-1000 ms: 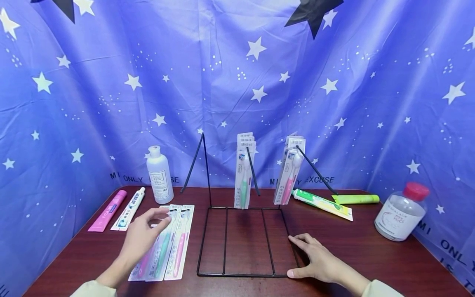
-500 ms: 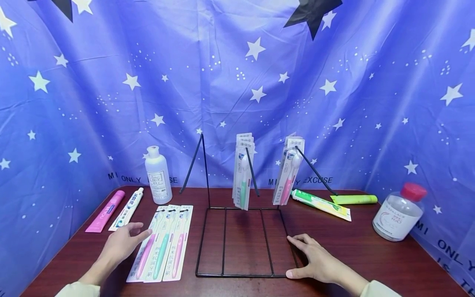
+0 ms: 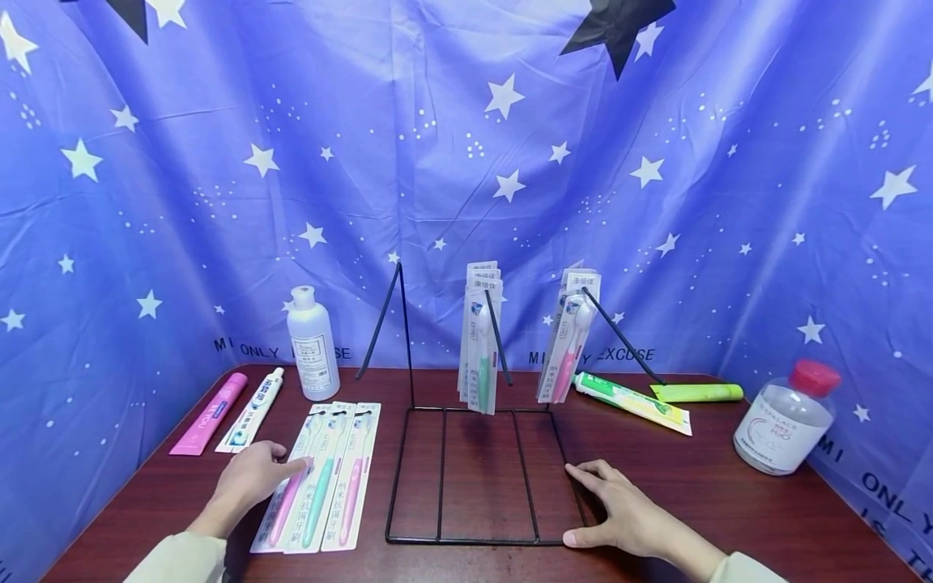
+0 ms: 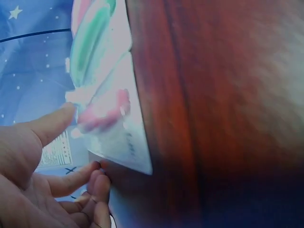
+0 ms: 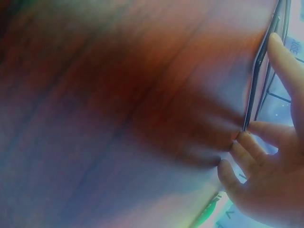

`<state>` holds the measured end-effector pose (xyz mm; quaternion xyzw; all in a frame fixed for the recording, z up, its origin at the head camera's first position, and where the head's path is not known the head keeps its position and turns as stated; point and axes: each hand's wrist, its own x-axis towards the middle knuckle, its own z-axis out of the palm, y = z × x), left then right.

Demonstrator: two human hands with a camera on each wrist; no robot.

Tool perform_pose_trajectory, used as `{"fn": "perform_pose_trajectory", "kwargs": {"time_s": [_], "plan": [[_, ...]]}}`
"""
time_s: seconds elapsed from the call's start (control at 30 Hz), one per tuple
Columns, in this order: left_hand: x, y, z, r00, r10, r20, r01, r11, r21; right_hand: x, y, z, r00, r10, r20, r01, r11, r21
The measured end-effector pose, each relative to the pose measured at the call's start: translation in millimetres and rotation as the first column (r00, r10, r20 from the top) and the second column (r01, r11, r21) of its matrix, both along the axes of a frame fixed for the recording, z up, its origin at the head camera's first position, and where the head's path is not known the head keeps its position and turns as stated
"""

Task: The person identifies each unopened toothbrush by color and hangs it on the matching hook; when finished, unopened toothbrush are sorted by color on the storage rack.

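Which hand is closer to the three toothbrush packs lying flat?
Left: the left hand is at the left edge of the toothbrush packs; the right hand is across the black wire rack from them.

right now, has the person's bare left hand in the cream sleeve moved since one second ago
Yes: against the white cylindrical labelled bottle, the left hand has shifted leftward and lower in the head view.

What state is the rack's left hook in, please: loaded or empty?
Empty: the left hook is bare along its length, while the middle hook and right hook each carry toothbrush packs.
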<state>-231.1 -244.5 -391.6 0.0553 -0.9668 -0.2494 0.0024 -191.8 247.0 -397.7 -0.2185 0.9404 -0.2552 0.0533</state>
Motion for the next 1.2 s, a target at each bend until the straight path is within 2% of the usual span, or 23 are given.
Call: {"fn": "perform_pose_trajectory", "kwargs": {"time_s": [0.23, 0.47, 0.6, 0.77, 0.87, 0.93, 1.1, 1.2], "plan": [[-2.0, 8, 6.8, 0.998, 0.04, 0.051, -0.039, 0.999, -0.036, 1.0, 0, 0.4, 1.0, 0.006, -0.015, -0.006, 1.0, 0.002], [-5.5, 14, 11.0, 0.989, 0.094, 0.117, -0.09, 0.995, -0.042, 0.6, 0, -0.1, 1.0, 0.009, -0.017, -0.009, 1.0, 0.004], [-9.2, 10, 10.3, 0.986, 0.086, 0.145, -0.096, 0.994, 0.06, 0.3, 0, -1.2, 1.0, 0.011, -0.025, -0.011, 1.0, 0.009], [-11.8, 2, 5.8, 0.979, 0.075, 0.191, -0.12, 0.964, 0.235, 1.4, 0, -1.0, 0.999, 0.015, -0.035, -0.014, 1.0, 0.004], [-11.4, -2, 3.3, 0.981, 0.053, 0.185, -0.107, 0.951, 0.292, 1.9, -1, 0.2, 0.999, 0.019, -0.038, -0.019, 1.0, 0.005], [-11.5, -4, 2.5, 0.984, 0.053, 0.172, -0.104, 0.948, 0.3, 2.0, 0, 0.8, 0.999, 0.024, -0.039, -0.023, 1.0, 0.005], [-10.6, -8, 0.0, 0.986, 0.082, 0.144, -0.122, 0.948, 0.293, 1.6, 0, 1.6, 1.0, 0.013, -0.009, -0.013, 1.0, 0.0], [-8.4, -10, -0.7, 0.99, 0.098, 0.102, -0.124, 0.951, 0.283, 1.3, 0, 1.8, 1.0, -0.001, 0.009, 0.001, 1.0, -0.003]]}}
